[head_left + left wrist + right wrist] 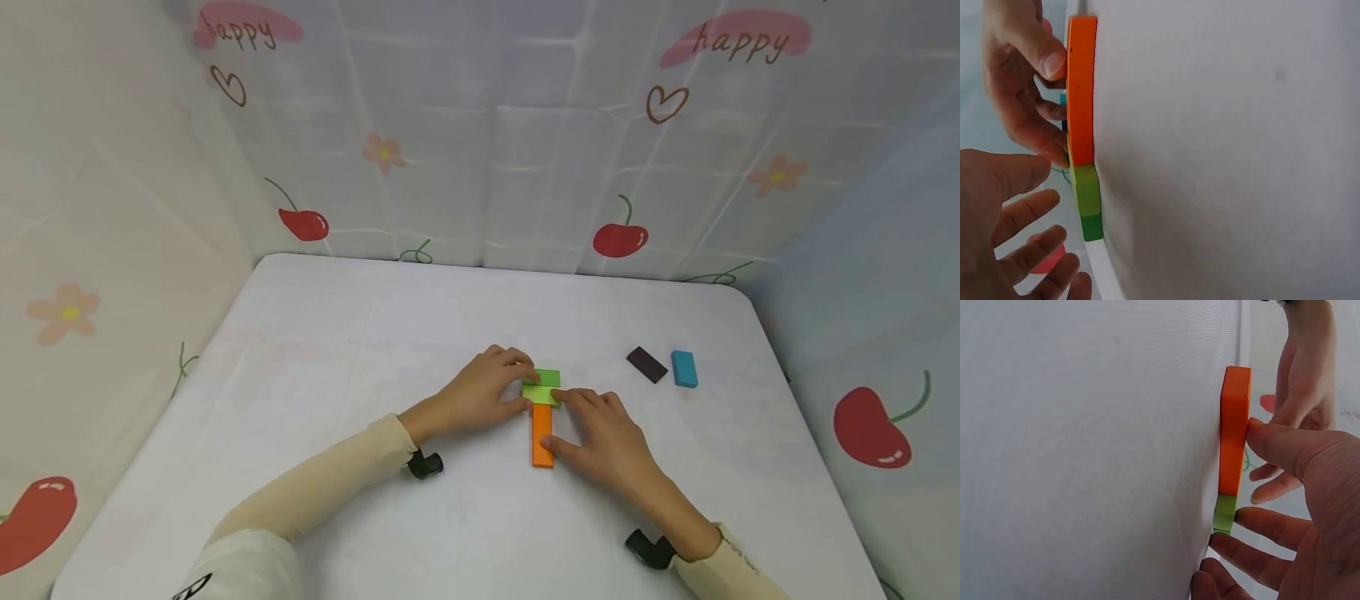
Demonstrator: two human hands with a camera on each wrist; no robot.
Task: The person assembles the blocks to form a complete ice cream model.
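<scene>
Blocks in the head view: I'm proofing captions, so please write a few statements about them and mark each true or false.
1. The light green block lies between the orange block and the dark green block. True.
2. The dark green block is the longest of these three. False: the orange block is.
3. The blue block lies right of the black block. True.
4. The left hand is beside the blue block. False: it is at the green blocks.
5. The right hand touches the orange block. True.

Lying flat, the long orange block (542, 423) abuts the lime block (537, 396) touching the green block (550, 377).
</scene>
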